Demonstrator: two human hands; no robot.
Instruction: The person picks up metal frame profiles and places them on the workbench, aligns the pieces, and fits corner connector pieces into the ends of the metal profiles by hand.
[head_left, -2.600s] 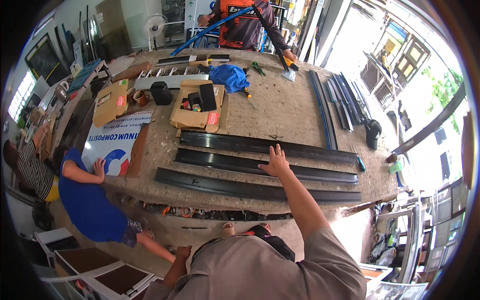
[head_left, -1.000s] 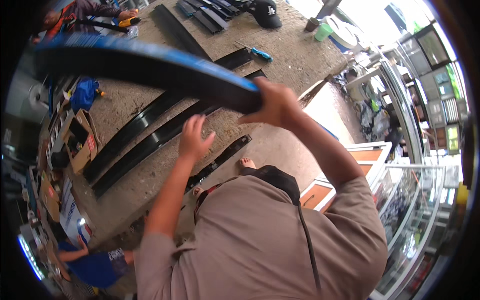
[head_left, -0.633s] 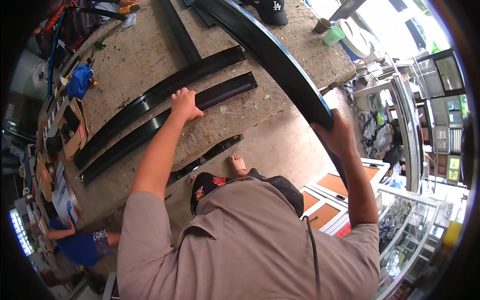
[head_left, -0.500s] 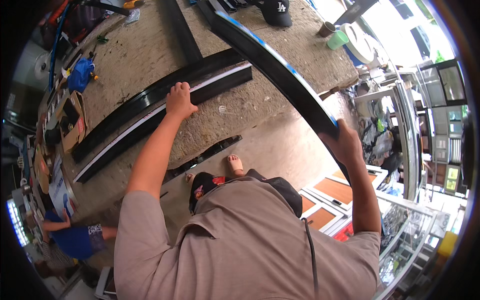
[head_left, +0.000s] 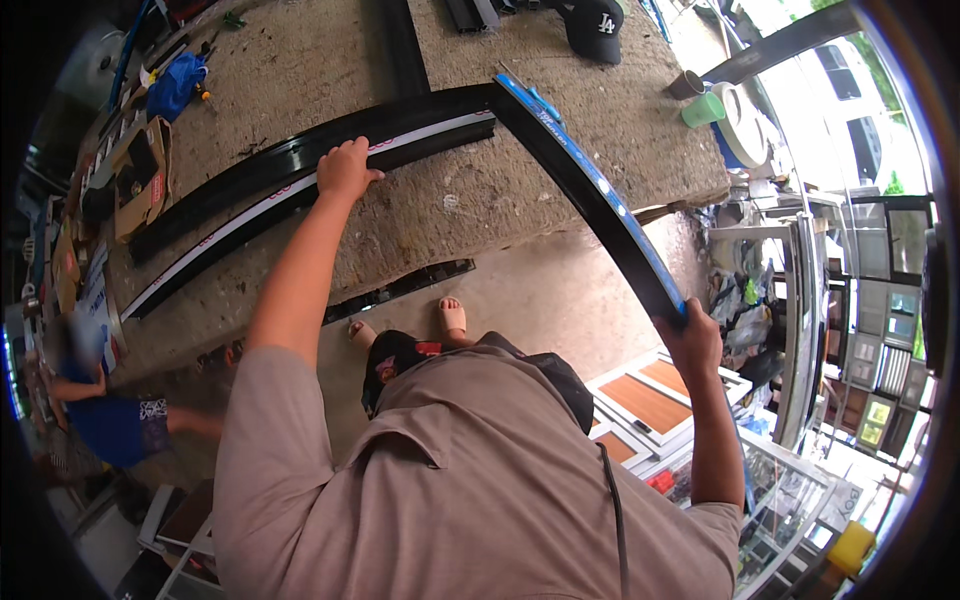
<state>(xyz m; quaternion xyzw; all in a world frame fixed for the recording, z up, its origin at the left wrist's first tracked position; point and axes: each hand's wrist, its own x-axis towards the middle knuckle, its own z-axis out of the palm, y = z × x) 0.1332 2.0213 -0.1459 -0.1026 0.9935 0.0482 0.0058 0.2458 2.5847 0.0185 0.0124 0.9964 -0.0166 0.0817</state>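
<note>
On the rough, worn tabletop (head_left: 420, 225) lies a long black profile bar (head_left: 440, 136) with a white tape strip along its top. My left hand (head_left: 345, 170) is closed over this bar near its middle. Just behind it, a second black bar (head_left: 290, 146) runs almost parallel. My right hand (head_left: 694, 338) grips the near end of another black bar (head_left: 585, 190), which carries blue film along one edge. That bar slants from my right hand up to the left, and its far end meets the right end of the second bar in view. Whether the two touch, I cannot tell.
Another black bar (head_left: 400, 45) lies at the back. A dark cap (head_left: 594, 32), a brown cup (head_left: 686, 85) and a green cup (head_left: 702, 110) sit at far right. White-framed panels (head_left: 650, 395) are below right. At far left are a cardboard box (head_left: 143, 185) and a person (head_left: 110, 420).
The bar in my right hand has come toward me, its far end drawn down to the second bar, and its blue film shows more. My left hand stays on the white-striped bar. The view has shifted.
</note>
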